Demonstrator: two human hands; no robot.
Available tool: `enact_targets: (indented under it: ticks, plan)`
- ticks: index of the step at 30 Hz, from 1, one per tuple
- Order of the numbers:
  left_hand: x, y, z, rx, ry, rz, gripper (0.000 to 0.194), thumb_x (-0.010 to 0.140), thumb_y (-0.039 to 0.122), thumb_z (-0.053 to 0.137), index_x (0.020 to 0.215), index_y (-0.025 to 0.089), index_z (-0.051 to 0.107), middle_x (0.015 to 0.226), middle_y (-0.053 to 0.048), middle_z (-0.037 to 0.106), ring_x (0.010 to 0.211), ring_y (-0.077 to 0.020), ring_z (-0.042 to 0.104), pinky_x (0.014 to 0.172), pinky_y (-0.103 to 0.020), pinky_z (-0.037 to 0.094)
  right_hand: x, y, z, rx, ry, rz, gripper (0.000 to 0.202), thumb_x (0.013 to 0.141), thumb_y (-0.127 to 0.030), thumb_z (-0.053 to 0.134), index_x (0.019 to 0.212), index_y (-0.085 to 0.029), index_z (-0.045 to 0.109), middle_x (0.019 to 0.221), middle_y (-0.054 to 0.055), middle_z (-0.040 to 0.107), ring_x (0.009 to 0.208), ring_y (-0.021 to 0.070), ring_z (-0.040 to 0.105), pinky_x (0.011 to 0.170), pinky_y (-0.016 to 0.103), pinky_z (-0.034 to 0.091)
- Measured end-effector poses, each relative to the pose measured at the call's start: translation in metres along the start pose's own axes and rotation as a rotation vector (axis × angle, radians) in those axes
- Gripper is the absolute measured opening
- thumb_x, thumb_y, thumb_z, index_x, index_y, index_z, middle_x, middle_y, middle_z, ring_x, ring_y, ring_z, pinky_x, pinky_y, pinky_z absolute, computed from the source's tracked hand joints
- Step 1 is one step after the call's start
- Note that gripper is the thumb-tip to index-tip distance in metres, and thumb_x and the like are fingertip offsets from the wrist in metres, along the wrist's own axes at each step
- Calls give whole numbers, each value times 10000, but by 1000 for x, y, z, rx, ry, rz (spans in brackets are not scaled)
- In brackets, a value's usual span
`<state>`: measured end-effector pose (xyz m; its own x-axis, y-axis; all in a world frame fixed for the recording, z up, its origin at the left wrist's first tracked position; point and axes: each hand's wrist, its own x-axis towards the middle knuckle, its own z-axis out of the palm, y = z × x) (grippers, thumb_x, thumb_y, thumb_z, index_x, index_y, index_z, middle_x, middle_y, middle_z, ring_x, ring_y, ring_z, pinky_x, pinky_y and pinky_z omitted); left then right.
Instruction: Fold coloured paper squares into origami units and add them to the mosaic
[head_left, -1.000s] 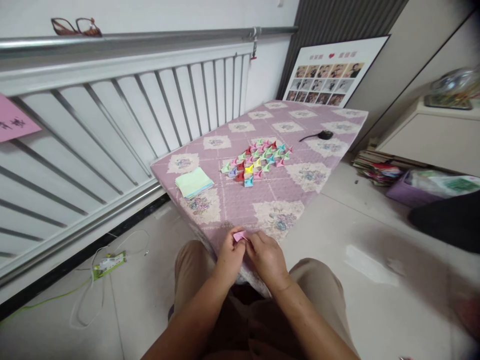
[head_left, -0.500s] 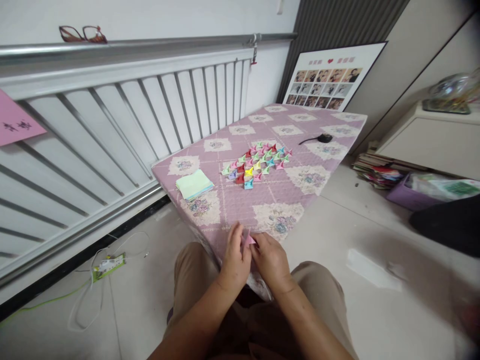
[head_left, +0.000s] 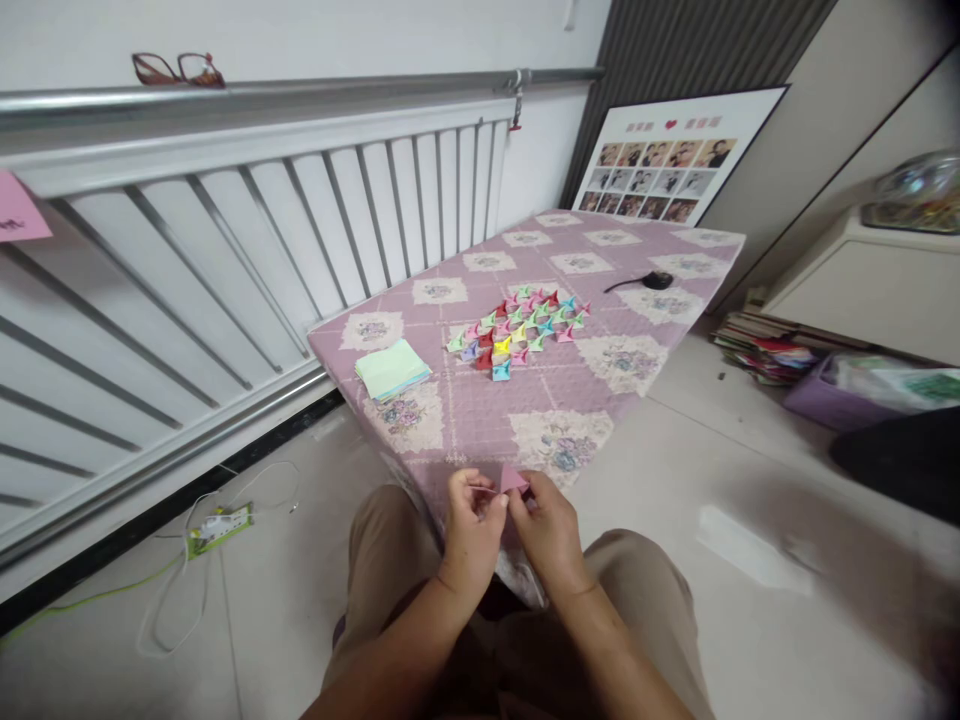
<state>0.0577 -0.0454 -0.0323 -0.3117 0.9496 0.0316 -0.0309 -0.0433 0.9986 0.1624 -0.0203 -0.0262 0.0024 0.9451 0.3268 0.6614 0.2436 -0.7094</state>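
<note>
A small pink folded paper (head_left: 511,479) is held between both hands over the near corner of the cloth-covered table (head_left: 480,420). My left hand (head_left: 471,522) pinches its left side, fingers curled. On the other side, my right hand (head_left: 546,520) grips the paper with thumb and fingers pressed together. Beyond the hands, several small folded paper pieces (head_left: 502,347) in red, green, pink, yellow and blue stand in slanting rows. To their left lies a stack of square paper sheets (head_left: 393,369), pale green on top.
A black object with a cord (head_left: 657,280) lies on the table's far right part. A white radiator (head_left: 300,230) runs along the left, and a photo board (head_left: 667,160) leans behind. A power strip (head_left: 221,528) is on the floor at left.
The pink paper now shows a larger triangular face. My left fingers have curled in around its left side. The view has shifted slightly, moving the table a little to the right.
</note>
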Motion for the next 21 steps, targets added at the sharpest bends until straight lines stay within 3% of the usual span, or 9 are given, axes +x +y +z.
enact_targets:
  ticks: [4, 13, 18, 21]
  plan:
    - [0, 3, 0, -103, -2, 44, 492, 751, 116, 617, 1163, 217, 366, 944, -29, 605, 862, -141, 605, 839, -327, 466, -1, 1, 2, 61, -9, 31, 208, 817, -295, 451, 856, -189, 626, 759, 27, 644, 667, 156, 579, 633, 253, 430]
    - [4, 1, -5, -124, -12, 8, 394, 774, 131, 550, 1131, 220, 407, 976, -35, 594, 836, -127, 606, 775, -288, 485, -1, 2, 7, 296, -30, 234, 166, 748, -307, 522, 785, -187, 629, 651, -10, 630, 588, 144, 551, 571, 235, 427]
    - [10, 2, -14, 186, 60, 125, 333, 738, 113, 589, 1046, 211, 509, 957, -33, 575, 850, -147, 576, 780, -298, 466, -5, 1, 13, 420, -86, 258, 188, 750, -287, 533, 857, -189, 653, 773, 16, 685, 662, 156, 588, 639, 255, 462]
    - [11, 6, -19, 332, -62, 294, 125, 794, 102, 527, 863, 196, 572, 865, -21, 565, 834, -148, 555, 771, -289, 459, -5, 0, 14, 416, -87, 250, 201, 754, -295, 537, 878, -191, 656, 806, 25, 693, 693, 164, 598, 652, 263, 469]
